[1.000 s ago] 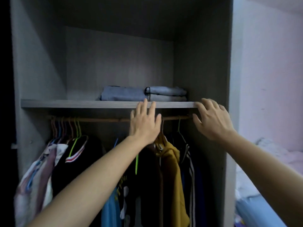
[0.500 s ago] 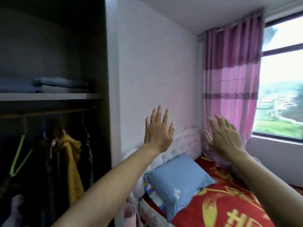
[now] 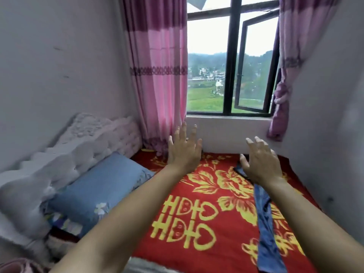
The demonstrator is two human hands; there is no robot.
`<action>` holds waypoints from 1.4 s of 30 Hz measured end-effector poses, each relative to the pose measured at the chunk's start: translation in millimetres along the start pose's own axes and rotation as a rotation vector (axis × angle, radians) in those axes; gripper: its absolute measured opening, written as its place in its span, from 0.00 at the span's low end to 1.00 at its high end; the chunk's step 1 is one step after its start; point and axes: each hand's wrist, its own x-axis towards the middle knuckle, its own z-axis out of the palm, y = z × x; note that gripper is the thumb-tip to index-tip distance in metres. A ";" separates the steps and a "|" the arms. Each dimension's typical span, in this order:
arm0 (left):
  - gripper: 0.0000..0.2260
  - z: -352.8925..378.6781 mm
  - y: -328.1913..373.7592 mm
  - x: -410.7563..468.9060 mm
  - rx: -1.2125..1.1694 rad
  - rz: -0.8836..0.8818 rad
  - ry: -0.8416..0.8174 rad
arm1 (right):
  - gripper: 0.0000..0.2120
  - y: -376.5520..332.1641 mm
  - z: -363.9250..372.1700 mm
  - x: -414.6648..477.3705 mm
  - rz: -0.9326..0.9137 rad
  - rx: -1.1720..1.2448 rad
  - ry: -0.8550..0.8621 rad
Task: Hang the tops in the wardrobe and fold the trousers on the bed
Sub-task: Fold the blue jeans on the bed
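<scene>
A bed with a red and yellow patterned cover [image 3: 197, 223] fills the lower part of the view. A long blue garment [image 3: 265, 219], perhaps trousers, lies stretched along the right side of the cover. My left hand [image 3: 184, 148] is raised above the bed with fingers spread and holds nothing. My right hand [image 3: 260, 160] hovers over the far end of the blue garment, fingers relaxed and empty; my right forearm hides part of it. The wardrobe is out of view.
A blue pillow [image 3: 98, 190] leans against the white tufted headboard [image 3: 65, 160] at the left. Pink curtains [image 3: 159, 75] frame an open window [image 3: 232, 62] beyond the bed. A grey wall [image 3: 325, 134] bounds the bed's right side.
My view has swung right, from the wardrobe's rail of hung tops to the bed and window. Both hands left the wardrobe shelf and now hang empty over the bed.
</scene>
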 end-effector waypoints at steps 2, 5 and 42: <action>0.26 36.6 18.3 19.1 -0.023 0.037 -0.030 | 0.30 35.7 22.5 5.0 0.063 -0.017 -0.032; 0.26 106.9 35.1 41.8 -0.054 0.086 -0.085 | 0.30 85.0 67.8 9.0 0.122 -0.078 -0.130; 0.25 832.0 22.6 -98.0 0.073 0.090 -1.214 | 0.29 380.8 697.1 -83.6 0.944 0.318 -0.572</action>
